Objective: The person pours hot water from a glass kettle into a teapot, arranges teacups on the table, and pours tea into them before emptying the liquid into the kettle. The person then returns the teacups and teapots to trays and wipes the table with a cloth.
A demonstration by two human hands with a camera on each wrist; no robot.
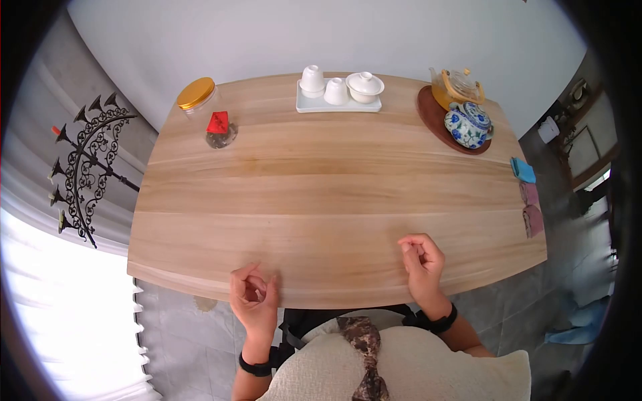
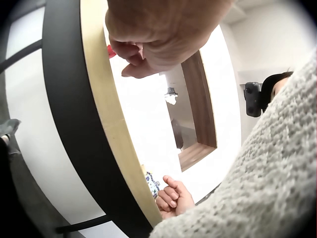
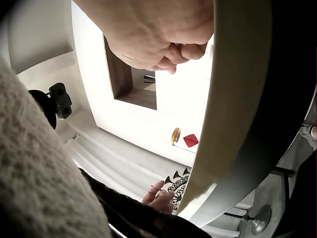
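Observation:
My left hand (image 1: 254,294) is at the table's front edge, left of the middle, its fingers loosely curled around nothing. Across from it, my right hand (image 1: 424,266) hovers close over the front of the wooden table (image 1: 321,194), also loosely curled and holding nothing. Each wrist wears a black band. Far from both hands, at the back, a white tray (image 1: 338,108) bears two white cups (image 1: 312,79) standing upside down and a lidded white bowl (image 1: 365,85). At the back right, a round brown tray (image 1: 435,127) carries a glass teapot (image 1: 461,85) and a blue-and-white teapot (image 1: 469,125).
A glass jar with a gold lid (image 1: 195,93) stands at the back left, near a small glass jar with a red cover (image 1: 218,123). Blue cloth (image 1: 523,170) and mauve cloths (image 1: 532,220) lie along the right edge. A black metal candelabrum (image 1: 87,160) stands left of the table.

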